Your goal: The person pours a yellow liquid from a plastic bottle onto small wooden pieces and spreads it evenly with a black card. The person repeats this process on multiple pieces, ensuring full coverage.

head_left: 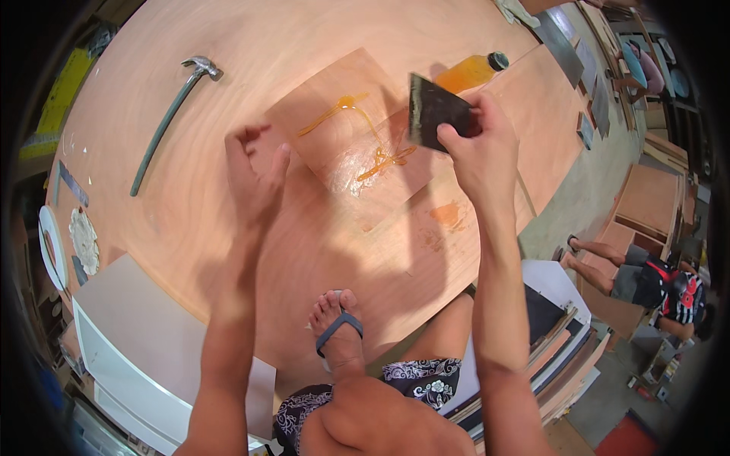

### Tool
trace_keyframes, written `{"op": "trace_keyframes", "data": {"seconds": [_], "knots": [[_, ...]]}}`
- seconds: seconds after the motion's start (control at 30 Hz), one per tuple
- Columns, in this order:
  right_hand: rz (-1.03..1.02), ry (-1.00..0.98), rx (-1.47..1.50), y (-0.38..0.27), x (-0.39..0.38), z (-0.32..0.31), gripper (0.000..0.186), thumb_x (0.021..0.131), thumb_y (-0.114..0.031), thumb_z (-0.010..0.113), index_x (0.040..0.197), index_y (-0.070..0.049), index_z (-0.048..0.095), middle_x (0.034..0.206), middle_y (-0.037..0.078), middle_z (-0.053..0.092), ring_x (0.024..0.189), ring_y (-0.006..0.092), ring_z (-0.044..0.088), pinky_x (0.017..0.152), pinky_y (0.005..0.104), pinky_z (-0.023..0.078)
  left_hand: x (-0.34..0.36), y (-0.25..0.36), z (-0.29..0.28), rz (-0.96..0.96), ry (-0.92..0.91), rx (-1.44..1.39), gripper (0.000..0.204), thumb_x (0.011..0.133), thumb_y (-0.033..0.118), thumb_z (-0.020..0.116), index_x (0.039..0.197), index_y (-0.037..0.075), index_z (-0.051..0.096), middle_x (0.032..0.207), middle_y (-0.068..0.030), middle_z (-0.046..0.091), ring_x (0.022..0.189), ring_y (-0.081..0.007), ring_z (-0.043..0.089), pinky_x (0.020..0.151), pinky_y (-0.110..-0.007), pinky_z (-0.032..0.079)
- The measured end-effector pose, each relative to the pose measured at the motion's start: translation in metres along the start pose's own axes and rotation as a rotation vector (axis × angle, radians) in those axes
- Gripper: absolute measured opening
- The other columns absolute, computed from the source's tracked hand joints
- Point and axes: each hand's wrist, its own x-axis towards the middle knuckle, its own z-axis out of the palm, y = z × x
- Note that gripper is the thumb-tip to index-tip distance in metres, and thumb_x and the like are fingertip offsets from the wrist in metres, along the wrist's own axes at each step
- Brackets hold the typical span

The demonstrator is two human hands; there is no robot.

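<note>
At centre left, the left hand (258, 166) hangs empty, half-curled, beside the amber-streaked panel (338, 142) at centre; right of centre, the right hand (487, 144) pinches a black scraper (435, 112). Hard scraping could skid the panel if unbraced; a bump could roll the upper-right bottle (464, 73).

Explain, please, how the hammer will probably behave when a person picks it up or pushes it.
The hammer likely feels head-heavy: its metal head sits at one end of a slim handle. It seems unlikely to roll far, since the head juts out sideways.
</note>
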Motion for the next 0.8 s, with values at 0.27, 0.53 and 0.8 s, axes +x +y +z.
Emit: {"op": "trace_keyframes", "data": {"seconds": [0.27, 0.53, 0.8], "knots": [[-0.402, -0.182, -0.506, 0.036, 0.053, 0.046, 0.018, 0.084, -0.003, 0.067, 0.099, 0.005, 0.074, 0.087, 0.03, 0.069, 0.086, 0.0486, 0.07, 0.081, 0.0538, 0.058, 0.024, -0.05, 0.0, 0.206, -0.241, 0.622, 0.143, 0.069, 0.073, 0.091, 0.172, 0.003, 0.02, 0.173, -0.0161, 0.035, 0.162, -0.0395, 0.028, 0.134, -0.061, 0.017], [-0.319, -0.312, -0.502, 0.006, 0.059, 0.057, 0.026, 0.091, -0.006, 0.068, 0.114, 0.001, 0.076, 0.097, 0.029, 0.073, 0.096, 0.0482, 0.072, 0.086, 0.0526, 0.057, 0.011, -0.062, 0.008, 0.214, -0.176, 0.685, 0.164, 0.056, 0.089, 0.085, 0.176, 0.008, 0.008, 0.18, -0.0126, 0.025, 0.167, -0.0377, 0.019, 0.132, -0.069, 0.011], [-0.558, -0.292, -0.494, 0.018, 0.084, 0.096, 0.032, 0.093, -0.002, 0.061, 0.118, -0.001, 0.079, 0.1, 0.026, 0.076, 0.093, 0.046, 0.074, 0.085, 0.0517, 0.059, 0.014, -0.053, 0.017, 0.197, -0.25, 0.726, 0.16, 0.059, 0.091, 0.082, 0.176, 0.008, 0.011, 0.178, -0.0141, 0.028, 0.167, -0.0391, 0.018, 0.131, -0.071, 0.009]]}}
